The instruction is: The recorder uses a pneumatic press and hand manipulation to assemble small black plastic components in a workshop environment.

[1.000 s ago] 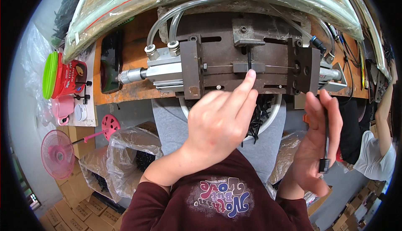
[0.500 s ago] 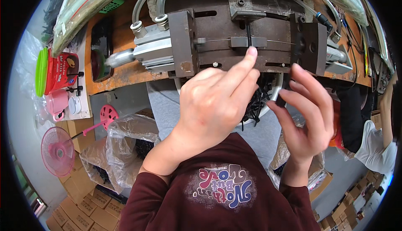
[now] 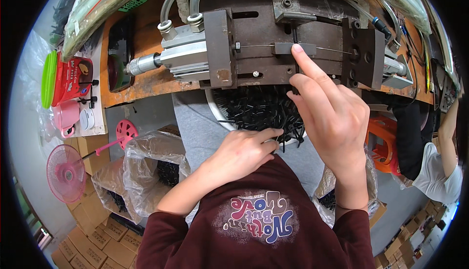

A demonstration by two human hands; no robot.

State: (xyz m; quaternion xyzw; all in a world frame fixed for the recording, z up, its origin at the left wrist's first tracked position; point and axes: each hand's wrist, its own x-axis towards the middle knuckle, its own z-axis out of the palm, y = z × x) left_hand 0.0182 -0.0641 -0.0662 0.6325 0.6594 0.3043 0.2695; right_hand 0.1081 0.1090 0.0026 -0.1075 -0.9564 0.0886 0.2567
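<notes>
A thin black rod-like piece [image 3: 295, 33] lies crosswise over the small dark block [image 3: 281, 49] in the middle of a metal fixture [image 3: 254, 66]. My right hand [image 3: 337, 117] reaches up to it, index fingertip pressing at the block. Its thumb and middle finger close around the near end of the piece, which they partly hide. Lower down, my left hand [image 3: 242, 154] is at the near edge of a white basin [image 3: 214, 108] full of black pieces [image 3: 259, 110]. Its fingers are curled; what they hold, if anything, I cannot make out.
An air cylinder [image 3: 183, 56] with clear hoses stands left on the wooden bench [image 3: 146, 92]. A taut wire spans the fixture. Plastic-lined boxes [image 3: 151, 161] and a pink fan [image 3: 67, 174] are at left. At right are an orange stool [image 3: 383, 144] and another person's arm [image 3: 445, 137].
My left hand has drawn back from the block down to the basin's edge. My right hand has moved up and left, its index finger now at the block.
</notes>
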